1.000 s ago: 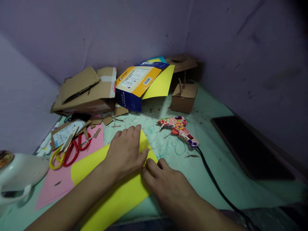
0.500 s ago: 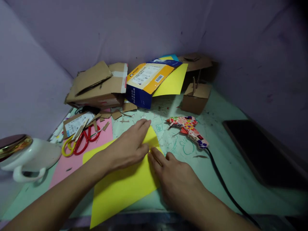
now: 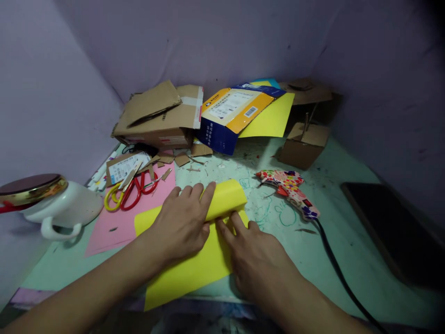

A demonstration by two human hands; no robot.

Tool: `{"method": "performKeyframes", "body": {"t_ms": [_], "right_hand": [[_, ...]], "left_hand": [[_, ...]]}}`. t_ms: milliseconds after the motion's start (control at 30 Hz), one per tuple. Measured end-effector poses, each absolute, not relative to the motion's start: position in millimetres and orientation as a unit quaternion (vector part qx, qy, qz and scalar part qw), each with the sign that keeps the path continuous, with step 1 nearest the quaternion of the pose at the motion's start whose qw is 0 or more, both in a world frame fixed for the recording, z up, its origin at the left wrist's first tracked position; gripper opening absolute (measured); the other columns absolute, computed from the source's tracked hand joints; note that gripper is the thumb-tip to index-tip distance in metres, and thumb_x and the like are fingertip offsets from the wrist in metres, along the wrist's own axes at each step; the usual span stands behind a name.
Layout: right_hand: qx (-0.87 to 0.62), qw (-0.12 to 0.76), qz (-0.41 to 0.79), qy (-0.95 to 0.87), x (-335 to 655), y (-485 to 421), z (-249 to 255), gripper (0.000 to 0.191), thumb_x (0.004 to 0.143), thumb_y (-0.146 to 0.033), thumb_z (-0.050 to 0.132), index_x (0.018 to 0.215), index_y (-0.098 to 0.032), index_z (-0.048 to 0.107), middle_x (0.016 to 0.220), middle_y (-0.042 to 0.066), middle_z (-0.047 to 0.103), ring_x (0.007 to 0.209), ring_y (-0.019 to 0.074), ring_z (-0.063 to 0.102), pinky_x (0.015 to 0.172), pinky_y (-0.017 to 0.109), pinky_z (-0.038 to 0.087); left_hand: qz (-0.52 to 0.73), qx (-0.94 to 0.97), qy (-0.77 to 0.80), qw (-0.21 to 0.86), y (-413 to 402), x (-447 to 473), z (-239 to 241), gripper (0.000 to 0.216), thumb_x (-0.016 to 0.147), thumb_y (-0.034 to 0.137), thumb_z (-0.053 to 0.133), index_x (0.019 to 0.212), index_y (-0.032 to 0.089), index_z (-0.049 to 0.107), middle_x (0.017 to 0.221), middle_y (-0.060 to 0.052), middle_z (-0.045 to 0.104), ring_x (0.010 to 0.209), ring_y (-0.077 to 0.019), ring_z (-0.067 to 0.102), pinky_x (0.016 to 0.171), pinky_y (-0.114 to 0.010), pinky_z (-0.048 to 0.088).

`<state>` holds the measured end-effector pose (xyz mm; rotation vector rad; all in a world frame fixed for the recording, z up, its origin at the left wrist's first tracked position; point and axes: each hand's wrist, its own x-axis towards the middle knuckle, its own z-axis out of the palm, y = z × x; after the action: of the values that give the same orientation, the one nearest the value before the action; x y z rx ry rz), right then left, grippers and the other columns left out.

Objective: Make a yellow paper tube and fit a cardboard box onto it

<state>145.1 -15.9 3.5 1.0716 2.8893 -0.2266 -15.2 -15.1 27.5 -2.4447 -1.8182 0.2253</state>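
Yellow paper: on the green table [image 3: 351, 250] under both my hands, sheet [image 3: 198, 269] running down toward 7 o'clock; far edge curls back over itself
Left hand: [image 3: 184, 222] palm down, fingers laid along the curl; can't tell if I'm actually pinching it
Right hand: [image 3: 257, 253] bent fingertips at the lip of the curl; grip hidden, can't tell there either
Glue gun: [image 3: 287, 188] 2 o'clock from the paper; cord trails toward 4
Red scissors: [image 3: 127, 208] 10 o'clock, lying over pink paper [image 3: 104, 241]; white mug [image 3: 78, 202] past them
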Motion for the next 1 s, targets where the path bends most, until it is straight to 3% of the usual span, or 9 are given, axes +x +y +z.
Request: {"method": "performKeyframes", "body": {"t_ms": [133, 267, 433, 567, 700, 867, 1000], "right_hand": [[0.349, 0.032, -0.054, 0.935, 145.3, -18.6, 1.0, 0.056, 0.072, -0.013, 0.058, 0.128, -0.008, 0.052, 0.113, 0.019, 0.060, 0.079, 0.0268, 0.060, 0.060, 0.034, 0.051], [0.358, 0.024, -0.027, 0.933, 146.4, -24.3, -1.5, 0.042, 0.080, -0.009, 0.052, 0.121, -0.013, 0.057, 0.115, 0.017, 0.061, 0.085, 0.0268, 0.060, 0.057, 0.033, 0.053], [0.264, -0.053, -0.017, 0.963, 138.7, -21.1, -10.4, 0.031, 0.084, -0.005, 0.049, 0.112, -0.011, 0.062, 0.104, 0.013, 0.066, 0.096, 0.0251, 0.058, 0.086, 0.038, 0.051], [0.251, -0.037, -0.092, 0.963, 132.3, -12.3, -17.5, 0.037, 0.083, -0.003, 0.046, 0.118, -0.010, 0.057, 0.114, 0.012, 0.062, 0.104, 0.0230, 0.055, 0.089, 0.033, 0.051], [0.273, 0.008, -0.078, 0.959, 128.9, -10.6, -15.8, 0.049, 0.080, 0.001, 0.045, 0.129, -0.008, 0.050, 0.121, 0.014, 0.059, 0.107, 0.0261, 0.054, 0.089, 0.036, 0.052], [0.267, 0.021, -0.047, 0.962, 127.0, -12.4, -12.4, 0.053, 0.079, 0.001, 0.048, 0.130, -0.012, 0.050, 0.114, 0.013, 0.062, 0.102, 0.0252, 0.057, 0.081, 0.032, 0.055], [0.254, 0.010, -0.023, 0.967, 126.2, -12.8, -14.8, 0.051, 0.078, -0.001, 0.051, 0.128, -0.010, 0.052, 0.110, 0.013, 0.063, 0.099, 0.0253, 0.057, 0.081, 0.031, 0.055]], "left_hand": [[0.074, -0.799, -0.595, 0.038, -15.3, -14.5, 23.0, 0.069, 0.073, 0.024, 0.046, 0.138, 0.007, 0.029, 0.113, -0.016, 0.053, 0.095, -0.0314, 0.052, 0.079, -0.045, 0.047], [0.096, -0.801, -0.591, 0.009, -11.9, -16.7, 27.0, 0.070, 0.073, 0.025, 0.048, 0.138, 0.005, 0.027, 0.115, -0.017, 0.053, 0.095, -0.0301, 0.052, 0.078, -0.043, 0.047], [0.091, -0.807, -0.584, 0.001, -11.0, -19.3, 28.4, 0.070, 0.074, 0.026, 0.049, 0.138, 0.006, 0.025, 0.119, -0.017, 0.052, 0.096, -0.0295, 0.051, 0.075, -0.041, 0.047], [0.065, -0.823, -0.565, -0.008, -11.2, -27.1, 26.0, 0.073, 0.073, 0.023, 0.051, 0.139, 0.007, 0.023, 0.118, -0.016, 0.053, 0.096, -0.0289, 0.052, 0.076, -0.040, 0.047], [0.045, -0.842, -0.536, -0.025, -13.3, -44.1, 28.9, 0.077, 0.073, 0.023, 0.054, 0.141, 0.011, 0.021, 0.128, -0.015, 0.049, 0.105, -0.0284, 0.052, 0.086, -0.040, 0.044], [0.047, -0.829, -0.557, -0.032, -23.3, -61.9, 34.2, 0.071, 0.072, 0.025, 0.055, 0.137, 0.016, 0.028, 0.128, -0.013, 0.050, 0.105, -0.0287, 0.053, 0.085, -0.041, 0.043], [0.048, -0.825, -0.563, -0.020, -29.6, -62.2, 33.1, 0.070, 0.074, 0.026, 0.054, 0.138, 0.012, 0.028, 0.127, -0.015, 0.050, 0.109, -0.0307, 0.050, 0.090, -0.044, 0.041]]}}
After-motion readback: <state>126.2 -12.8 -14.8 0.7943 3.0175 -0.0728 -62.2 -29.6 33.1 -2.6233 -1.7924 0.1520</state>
